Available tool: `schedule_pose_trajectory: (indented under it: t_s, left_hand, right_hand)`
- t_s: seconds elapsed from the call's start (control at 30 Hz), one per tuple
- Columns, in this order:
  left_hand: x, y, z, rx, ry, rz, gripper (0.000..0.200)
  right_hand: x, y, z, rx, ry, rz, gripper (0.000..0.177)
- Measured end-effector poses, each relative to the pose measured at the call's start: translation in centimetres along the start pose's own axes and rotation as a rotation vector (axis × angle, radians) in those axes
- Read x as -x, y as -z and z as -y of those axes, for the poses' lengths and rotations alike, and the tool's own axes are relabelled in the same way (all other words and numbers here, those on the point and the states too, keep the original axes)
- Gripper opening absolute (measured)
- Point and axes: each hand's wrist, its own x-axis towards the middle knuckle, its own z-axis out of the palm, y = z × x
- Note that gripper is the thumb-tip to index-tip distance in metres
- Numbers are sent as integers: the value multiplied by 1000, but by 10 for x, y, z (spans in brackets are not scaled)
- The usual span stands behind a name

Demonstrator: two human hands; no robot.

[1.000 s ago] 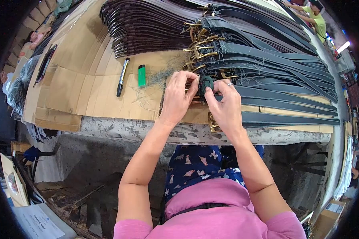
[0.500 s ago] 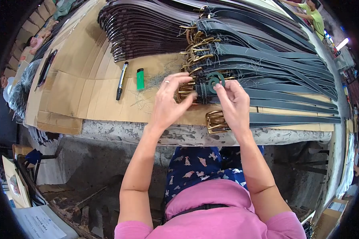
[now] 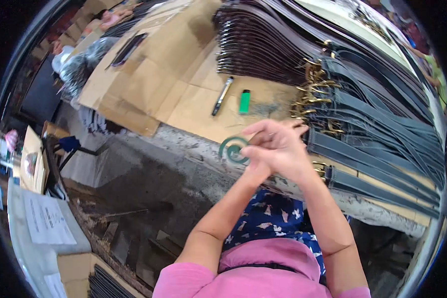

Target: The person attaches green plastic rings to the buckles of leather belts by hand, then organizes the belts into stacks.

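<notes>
My right hand (image 3: 280, 151) pinches a green mosquito coil (image 3: 228, 144) between thumb and fingers, out over the table's front edge. My left hand (image 3: 299, 127) lies crossed behind the right one and is mostly hidden. Only its fingertips show, close to the brass buckles (image 3: 315, 99) of the dark grey belts (image 3: 377, 119); whether they grip anything cannot be seen. Nearer the front edge, another grey belt with a brass buckle (image 3: 319, 170) lies apart from the heap.
A green lighter (image 3: 244, 101) and a black-and-silver marker (image 3: 222, 96) lie on the cardboard (image 3: 184, 107). Dark brown belts (image 3: 263, 47) are stacked at the back. Loose thread scraps (image 3: 265, 108) lie beside the lighter. A papered box (image 3: 47, 218) stands at lower left.
My view has turned left. The right hand has carried the mosquito coil leftward across the left hand, which has moved behind it toward the belts.
</notes>
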Motion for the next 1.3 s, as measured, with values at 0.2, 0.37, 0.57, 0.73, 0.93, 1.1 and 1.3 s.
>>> schedule_pose_trajectory:
  t_s: [0.2,0.37,0.57,0.73,0.93,1.1,1.3]
  left_hand:
    - [-10,-5,8,-259,-221,-62,47]
    - [-11,-3,6,-193,-243,-79,45]
    - [-9,0,1,-200,-216,-64,48]
    - [-8,7,-4,-181,-203,-26,49]
    - [-10,8,-2,-229,-194,21,50]
    - [-12,9,-3,-213,-198,27,48]
    - [0,6,16,144,33,-21,34]
  right_hand:
    - [-49,-51,-23,-14,-192,377,23]
    - [-84,-57,-56,66,-262,393,24]
    - [-83,-72,-58,40,-263,366,24]
    - [-85,-67,-57,499,-288,217,26]
    - [-81,-59,-84,204,-211,269,23]
    - [-57,-48,-46,-116,-80,78,23]
    - [7,9,32,-182,149,-161,25]
